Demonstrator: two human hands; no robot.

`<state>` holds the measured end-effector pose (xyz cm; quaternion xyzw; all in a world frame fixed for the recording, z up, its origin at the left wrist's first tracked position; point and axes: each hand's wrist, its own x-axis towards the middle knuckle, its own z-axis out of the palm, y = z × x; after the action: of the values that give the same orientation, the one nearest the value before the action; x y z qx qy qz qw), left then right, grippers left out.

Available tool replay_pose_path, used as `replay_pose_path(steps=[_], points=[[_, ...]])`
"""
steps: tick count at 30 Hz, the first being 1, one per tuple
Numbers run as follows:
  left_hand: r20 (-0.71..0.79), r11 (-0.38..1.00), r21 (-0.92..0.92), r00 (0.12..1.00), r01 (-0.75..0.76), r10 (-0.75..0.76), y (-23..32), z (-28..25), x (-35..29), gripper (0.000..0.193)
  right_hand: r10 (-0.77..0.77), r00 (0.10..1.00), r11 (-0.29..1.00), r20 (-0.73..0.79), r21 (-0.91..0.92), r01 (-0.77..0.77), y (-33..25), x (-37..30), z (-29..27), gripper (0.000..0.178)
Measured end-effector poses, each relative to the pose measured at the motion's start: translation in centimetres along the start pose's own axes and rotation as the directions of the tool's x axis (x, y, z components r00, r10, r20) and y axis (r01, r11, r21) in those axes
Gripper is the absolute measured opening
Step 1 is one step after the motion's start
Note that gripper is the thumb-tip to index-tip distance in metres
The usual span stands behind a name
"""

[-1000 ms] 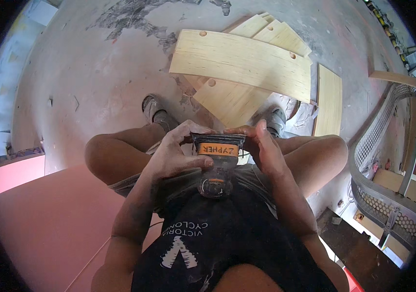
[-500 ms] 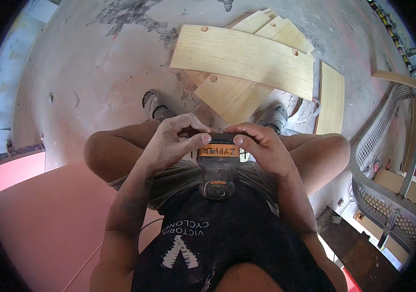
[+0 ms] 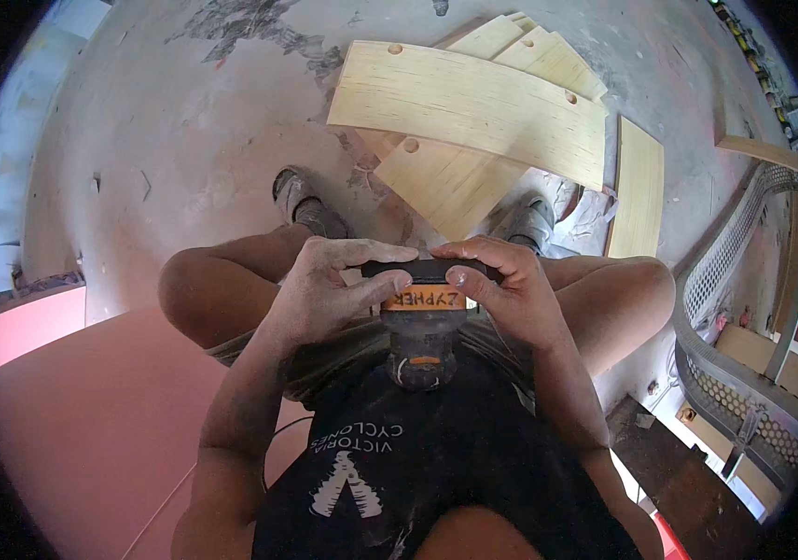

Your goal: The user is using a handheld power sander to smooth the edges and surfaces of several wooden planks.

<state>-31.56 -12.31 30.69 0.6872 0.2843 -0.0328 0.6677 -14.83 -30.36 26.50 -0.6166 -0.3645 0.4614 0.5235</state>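
A black orbital sander (image 3: 422, 327) with an orange label band rests against my lap and shirt, its body toward me and its dark round pad (image 3: 431, 271) facing away. My left hand (image 3: 329, 285) pinches the left side of the pad, thumb on the near side and fingers over the far edge. On the right side my right hand (image 3: 506, 280) grips the same pad in a like way. Both hands are dusted pale. The pad's far face, and anything on it, is hidden from view.
Pale wooden boards (image 3: 469, 107) with round holes lie stacked beyond my feet, and a narrow board (image 3: 637, 187) is beside them. A curved perforated metal frame (image 3: 697, 299) stands at the right. Under me and to the left is a pink surface (image 3: 91, 401).
The sander has tilted a little, so more of its dark pad shows. My left fingers have straightened along the pad's edge, and my right hand has shifted only slightly.
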Motion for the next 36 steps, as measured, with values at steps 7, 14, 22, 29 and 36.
replay_pose_path(steps=[7, 14, 22, 29, 36], points=[[0.0, 1.0, -0.002, 1.0, 0.0, 0.0, -0.4, -0.3, -0.2, 0.025, -0.043, 0.998, 0.995, -0.055, -0.087, 0.038, -0.3, -0.2, 0.3, 0.027], [0.096, 0.99, -0.125, 0.994, 0.061, -0.049, -1.8, 0.0, -0.1, 0.032, -0.061, 0.994, 0.995, -0.086, -0.078, 0.055, 0.4, -1.0, 0.6, 0.024], [0.117, 0.997, -0.07, 0.993, -0.026, 0.034, -3.5, -0.1, 0.9, 0.034, 0.026, 0.99, 0.997, -0.135, -0.066, -0.035, 1.7, -1.3, 0.9, 0.024], [0.119, 0.999, -0.026, 0.993, -0.024, 0.026, -3.8, 0.2, 1.5, 0.032, -0.001, 0.987, 1.0, -0.163, 0.013, 0.003, 2.5, -1.4, 1.3, 0.021], [0.088, 0.997, -0.073, 0.996, 0.014, -0.008, -3.6, 0.7, 1.4, 0.03, 0.01, 0.983, 1.0, -0.185, -0.02, -0.014, 2.4, -1.4, 1.6, 0.017]])
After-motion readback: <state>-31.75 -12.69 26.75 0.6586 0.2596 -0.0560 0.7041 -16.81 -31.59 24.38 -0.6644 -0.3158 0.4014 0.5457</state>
